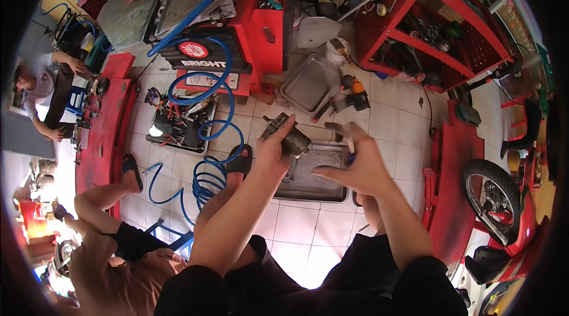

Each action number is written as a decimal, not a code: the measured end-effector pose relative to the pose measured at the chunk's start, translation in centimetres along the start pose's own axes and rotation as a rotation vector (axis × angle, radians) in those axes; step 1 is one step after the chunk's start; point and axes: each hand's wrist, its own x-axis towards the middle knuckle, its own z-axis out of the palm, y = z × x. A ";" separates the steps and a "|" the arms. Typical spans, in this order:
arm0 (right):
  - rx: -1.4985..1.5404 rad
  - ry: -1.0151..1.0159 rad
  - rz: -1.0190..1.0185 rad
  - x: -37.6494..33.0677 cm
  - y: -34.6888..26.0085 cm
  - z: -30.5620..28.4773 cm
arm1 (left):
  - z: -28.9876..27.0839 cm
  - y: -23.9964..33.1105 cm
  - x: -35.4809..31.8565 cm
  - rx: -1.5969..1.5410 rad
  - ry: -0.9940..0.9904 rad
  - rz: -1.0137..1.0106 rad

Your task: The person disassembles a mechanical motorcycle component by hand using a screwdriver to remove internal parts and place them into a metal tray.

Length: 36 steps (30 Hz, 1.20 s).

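Observation:
My left hand [274,153] is closed round a grimy metal cylinder that looks like a small starter motor [295,142], tilted, with a knobbed end toward the upper left. To its right, my right hand [358,165] is curved, its thumb stretched toward the motor without touching it. The right fingers are smeared by motion; a small blue piece [351,157] shows against them, and what they hold I cannot make out. Below both hands lies a shallow grey metal tray [320,188] on the tiles, with small parts inside at its left.
Another grey tray [308,82] and an orange-black power drill [357,97] lie beyond. A coiled blue air hose [207,180] runs at left beside a toolbox [181,120]. Red lifts [453,185] flank the floor. One person [112,262] sits close at left; another works farther off.

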 end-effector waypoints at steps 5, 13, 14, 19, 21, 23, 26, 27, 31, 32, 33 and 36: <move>1.285 -0.191 0.239 -0.9 3.3 -2.8 | 0.0 2.8 -1.2 -0.001 -0.225 0.254; 0.321 -0.318 0.376 -1.1 7.2 -0.6 | 0.1 4.1 -1.2 0.253 -0.108 0.164; 0.328 -0.348 0.257 -1.7 6.7 -0.9 | -0.1 4.4 -1.2 0.329 -0.134 0.216; 0.165 -0.269 -0.116 -3.3 5.0 -1.7 | -0.5 6.8 -0.9 0.393 -0.063 0.364; 0.176 -0.250 -0.208 -3.7 4.5 -1.9 | -0.5 7.5 -0.6 0.455 -0.042 0.423; 0.142 -0.269 -0.143 -4.2 4.1 -1.8 | -0.7 8.0 -0.3 0.460 0.007 0.452; 0.079 -0.240 -0.121 -4.5 3.7 -1.6 | -1.0 8.3 0.0 0.511 -0.014 0.480; 0.054 -0.228 -0.106 -4.6 3.6 -1.6 | -1.1 8.3 0.0 0.526 -0.033 0.497; 0.059 -0.189 -0.069 -4.4 3.4 -1.5 | -1.2 7.9 0.0 0.558 -0.072 0.529; 0.042 -0.188 -0.078 -4.4 3.4 -1.6 | -1.2 7.8 0.0 0.562 -0.085 0.534; 0.027 -0.200 -0.060 -4.4 3.4 -1.6 | -1.1 7.7 0.0 0.574 -0.075 0.538; -0.021 -0.202 -0.076 -4.4 3.5 -1.8 | -1.1 7.7 0.1 0.624 -0.065 0.548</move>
